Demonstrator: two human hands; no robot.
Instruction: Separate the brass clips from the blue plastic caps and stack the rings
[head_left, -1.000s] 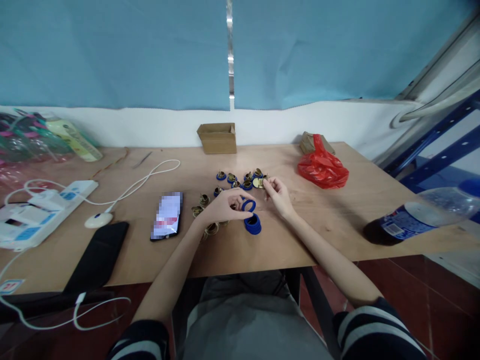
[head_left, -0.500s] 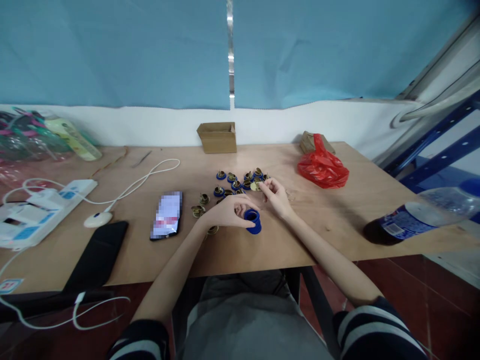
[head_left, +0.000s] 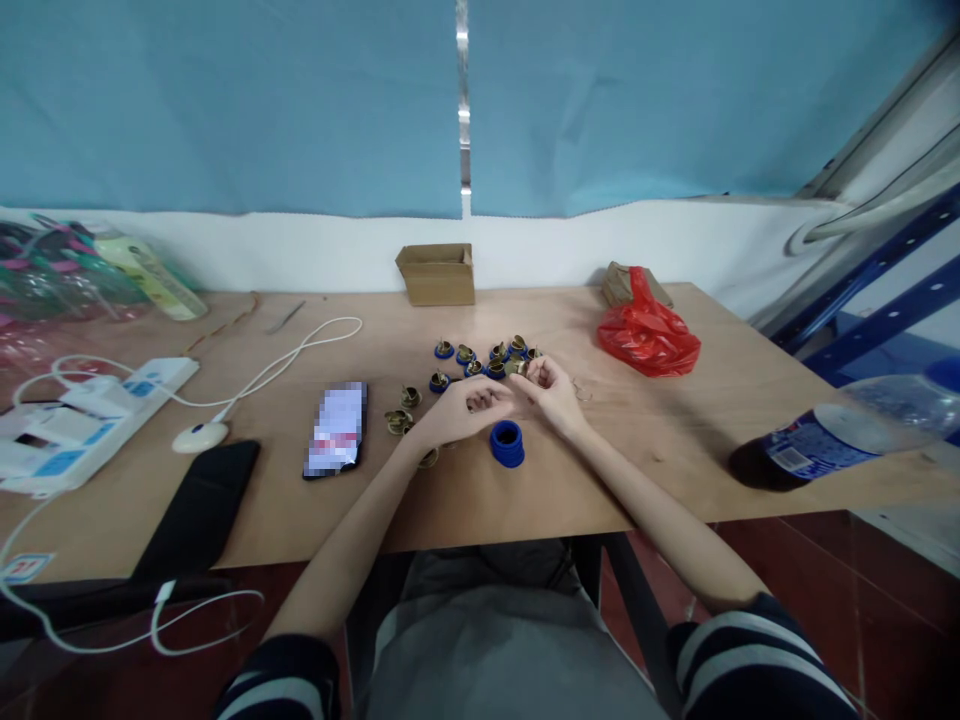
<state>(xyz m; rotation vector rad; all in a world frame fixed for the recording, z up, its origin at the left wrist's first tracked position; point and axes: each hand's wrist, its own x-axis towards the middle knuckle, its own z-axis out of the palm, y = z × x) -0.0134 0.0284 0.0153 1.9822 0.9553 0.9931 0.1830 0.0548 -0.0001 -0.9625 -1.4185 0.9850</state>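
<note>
My left hand [head_left: 466,410] is just above the table, its thumb and fingers drawn together towards my right hand. Whatever its fingertips hold, if anything, is too small to make out. My right hand [head_left: 553,398] pinches a round brass-coloured metal piece [head_left: 517,369] at its fingertips. In front of both hands, on the near side, stands a stack of blue rings [head_left: 507,446]. Behind them sit several brass-coloured pieces seated in blue rings [head_left: 439,381]. Several brass pieces without blue rings [head_left: 409,396] lie left of my left hand, some partly hidden by it.
A phone with a lit screen [head_left: 336,430] and a dark phone [head_left: 196,508] lie to the left, near a white power strip [head_left: 97,425] and cables. At the back stands a cardboard box [head_left: 439,276]. A red plastic bag [head_left: 649,338] and a lying bottle [head_left: 817,440] are on the right.
My left hand has moved up and away from the blue ring stack, and its thumb and fingers have closed together nearer my right hand. My right hand has barely moved.
</note>
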